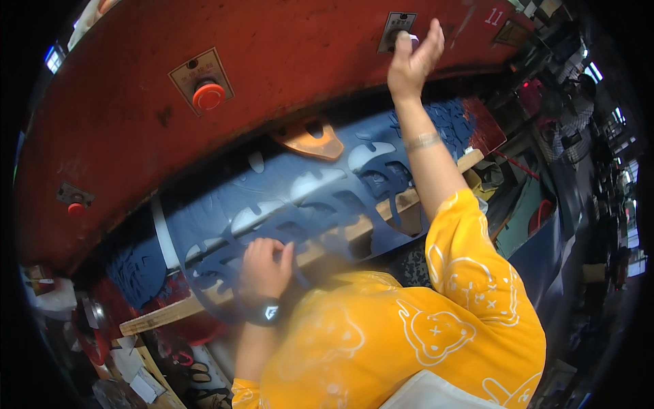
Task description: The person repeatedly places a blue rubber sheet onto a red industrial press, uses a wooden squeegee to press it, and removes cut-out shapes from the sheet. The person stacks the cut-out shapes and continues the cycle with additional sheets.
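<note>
My left hand (266,267) is closed at the near edge of a blue sheet (225,201) full of curved cut-out holes; its fingers seem to pinch the thin web left between the holes. Raised high to the right, my right hand (413,65) has its fingers stretched and apart, the palm at a push button on a small plate (396,31) of the red machine beam (286,54). Whether it presses the button cannot be made out. An orange cutting die (311,138) lies on the sheet under the beam, near the back. Pale surface shows through the holes.
A red mushroom button (208,96) and a smaller one (75,208) stick out from the beam. Along the bed's front runs a wooden strip (163,316). Blue offcuts pile up at the left (139,273) and right (443,123) ends. Another person (578,112) is at the far right.
</note>
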`<state>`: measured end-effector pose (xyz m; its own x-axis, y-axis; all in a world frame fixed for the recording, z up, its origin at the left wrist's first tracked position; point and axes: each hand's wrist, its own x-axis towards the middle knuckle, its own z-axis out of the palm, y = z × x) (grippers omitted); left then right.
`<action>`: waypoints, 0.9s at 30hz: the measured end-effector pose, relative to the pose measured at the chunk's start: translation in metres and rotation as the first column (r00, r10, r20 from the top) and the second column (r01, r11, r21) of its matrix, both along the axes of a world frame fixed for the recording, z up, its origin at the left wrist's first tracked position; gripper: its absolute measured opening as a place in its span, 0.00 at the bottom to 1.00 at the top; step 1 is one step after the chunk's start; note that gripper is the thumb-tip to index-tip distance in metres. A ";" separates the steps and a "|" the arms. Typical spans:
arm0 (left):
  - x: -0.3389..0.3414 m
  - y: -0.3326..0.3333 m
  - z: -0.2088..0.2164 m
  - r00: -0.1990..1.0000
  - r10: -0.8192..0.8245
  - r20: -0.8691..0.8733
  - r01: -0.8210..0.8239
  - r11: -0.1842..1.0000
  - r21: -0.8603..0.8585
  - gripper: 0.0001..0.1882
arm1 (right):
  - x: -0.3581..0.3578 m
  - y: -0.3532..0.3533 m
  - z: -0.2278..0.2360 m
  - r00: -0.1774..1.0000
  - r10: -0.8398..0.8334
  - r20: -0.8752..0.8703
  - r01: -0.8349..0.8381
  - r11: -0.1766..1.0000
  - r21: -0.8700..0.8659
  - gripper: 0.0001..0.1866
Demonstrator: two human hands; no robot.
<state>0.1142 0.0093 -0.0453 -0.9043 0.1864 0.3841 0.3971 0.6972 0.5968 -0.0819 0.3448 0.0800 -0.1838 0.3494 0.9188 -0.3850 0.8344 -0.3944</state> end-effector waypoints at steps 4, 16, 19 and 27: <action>0.003 -0.001 -0.001 0.999 0.047 -0.011 -0.047 0.999 0.027 0.12 | -0.003 0.007 0.004 0.978 -0.151 0.143 0.139 0.986 0.091 0.41; 0.008 0.003 -0.003 0.989 0.148 0.030 -0.142 0.981 -0.131 0.15 | 0.236 -0.023 -0.119 0.582 0.074 0.810 -0.470 0.843 0.261 0.17; 0.008 0.006 -0.005 0.987 0.160 0.007 -0.157 0.974 -0.166 0.15 | 0.237 -0.028 -0.122 0.607 0.030 0.794 -0.451 0.836 0.313 0.18; 0.008 0.005 -0.016 0.985 0.172 -0.024 -0.173 0.971 -0.162 0.17 | 0.234 -0.033 -0.111 0.565 0.038 0.824 -0.466 0.839 0.281 0.22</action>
<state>0.1218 0.0140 -0.0610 -0.9248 0.0888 0.3700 0.2676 0.8432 0.4663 0.1522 0.3120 -0.0315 -0.8924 -0.2126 0.3980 -0.3378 0.8996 -0.2768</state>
